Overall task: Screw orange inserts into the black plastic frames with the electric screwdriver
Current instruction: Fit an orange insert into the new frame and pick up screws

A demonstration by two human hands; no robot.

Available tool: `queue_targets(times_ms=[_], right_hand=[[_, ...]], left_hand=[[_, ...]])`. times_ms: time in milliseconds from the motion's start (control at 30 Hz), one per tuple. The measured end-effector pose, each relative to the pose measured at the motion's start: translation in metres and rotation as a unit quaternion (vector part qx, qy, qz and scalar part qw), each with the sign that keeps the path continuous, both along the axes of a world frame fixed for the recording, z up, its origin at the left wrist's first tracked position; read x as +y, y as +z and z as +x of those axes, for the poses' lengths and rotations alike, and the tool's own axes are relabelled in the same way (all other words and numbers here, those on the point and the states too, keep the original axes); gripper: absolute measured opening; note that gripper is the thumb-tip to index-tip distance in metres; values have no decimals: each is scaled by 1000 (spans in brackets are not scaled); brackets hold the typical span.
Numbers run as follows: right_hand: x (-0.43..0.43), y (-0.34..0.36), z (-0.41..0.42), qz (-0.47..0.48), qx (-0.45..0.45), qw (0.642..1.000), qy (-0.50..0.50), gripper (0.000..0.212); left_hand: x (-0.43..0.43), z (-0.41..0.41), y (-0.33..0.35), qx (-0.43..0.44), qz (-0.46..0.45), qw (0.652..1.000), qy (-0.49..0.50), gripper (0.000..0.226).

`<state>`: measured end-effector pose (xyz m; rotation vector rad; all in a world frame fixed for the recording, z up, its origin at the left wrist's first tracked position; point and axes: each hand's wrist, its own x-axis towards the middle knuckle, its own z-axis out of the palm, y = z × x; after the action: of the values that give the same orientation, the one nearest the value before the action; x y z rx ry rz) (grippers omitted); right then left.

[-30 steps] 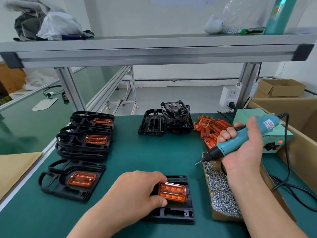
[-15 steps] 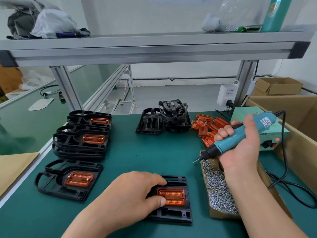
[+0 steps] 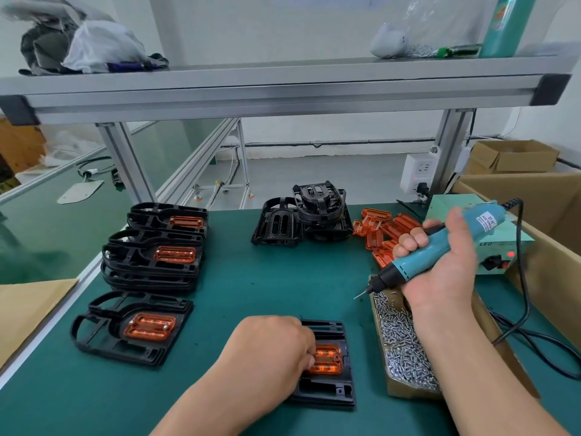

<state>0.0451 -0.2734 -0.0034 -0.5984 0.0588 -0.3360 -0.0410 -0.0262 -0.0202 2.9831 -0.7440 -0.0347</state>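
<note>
near the tabletop's front edge, the left hand (image 3: 270,357) pressed curled fingers on an orange insert (image 3: 327,360) seated in a black frame (image 3: 327,394); the right hand (image 3: 440,272), raised over the screw tray (image 3: 405,394), gripped the electric screwdriver (image 3: 446,243), tip tilted down-left.

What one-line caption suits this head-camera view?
Left hand holds the translucent orange insert in a flat black plastic frame; right hand grips the teal electric screwdriver.

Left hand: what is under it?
A black plastic frame with an orange insert seated in it, which the left hand holds with curled fingers. The frame's left side and the insert's left end are covered.
</note>
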Motion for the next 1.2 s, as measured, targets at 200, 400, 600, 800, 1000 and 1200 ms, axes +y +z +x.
queue_targets(times_ms=[200, 400, 600, 800, 1000, 1200], right_hand=[[1, 0, 0, -2, 0, 1000, 5, 35], [1, 0, 2, -4, 6, 1000, -3, 36], [5, 3, -1, -15, -14, 1000, 11, 36], [18, 7, -7, -29, -63, 996, 47, 35], [28, 5, -10, -48, -67, 994, 67, 36], [29, 3, -10, -48, -54, 995, 61, 36]], left_hand=[[4, -2, 0, 0, -36, 999, -7, 32], [17, -1, 5, 172, -456, 871, 70, 36], [8, -6, 14, 319, -611, 717, 104, 39], [7, 0, 9, 316, -570, 745, 144, 17], [17, 13, 1, 207, -588, 764, 169, 23], [36, 16, 2, 37, -374, 915, 146, 17]])
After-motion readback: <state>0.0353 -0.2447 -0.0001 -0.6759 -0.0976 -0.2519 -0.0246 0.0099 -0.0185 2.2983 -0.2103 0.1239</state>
